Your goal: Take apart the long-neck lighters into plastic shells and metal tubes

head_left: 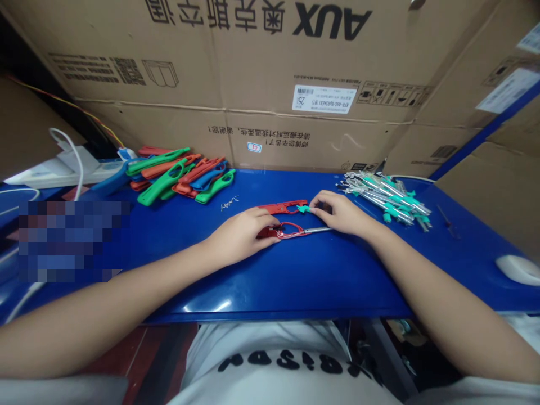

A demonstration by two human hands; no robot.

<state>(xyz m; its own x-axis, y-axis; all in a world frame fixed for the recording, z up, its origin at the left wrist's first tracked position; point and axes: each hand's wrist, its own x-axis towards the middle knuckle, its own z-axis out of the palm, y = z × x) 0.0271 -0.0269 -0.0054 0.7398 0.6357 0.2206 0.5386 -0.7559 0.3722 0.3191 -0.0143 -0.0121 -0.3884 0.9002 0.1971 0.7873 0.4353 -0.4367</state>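
Observation:
My left hand [242, 236] is closed on the rear of a red lighter casing half [291, 232], fingers above and thumb below. A thin silver metal tube [318, 230] juts from its right end. Just behind lies a second red casing half [280, 207], partly hidden by my left fingers. My right hand [340, 211] pinches a small teal plastic piece [302, 208] between thumb and fingertips, at the right end of that second half. Something small and dark sits in the front half by my left fingertips, too small to make out.
Green, red, orange and blue lighter casings [169, 175] lie piled at back left. Silver tubes with teal parts and wires [386, 197] are heaped at right. A screwdriver-like tool [448, 221], a white object [518, 269] and a power strip [63, 171] flank them. A cardboard box [253, 79] walls the back.

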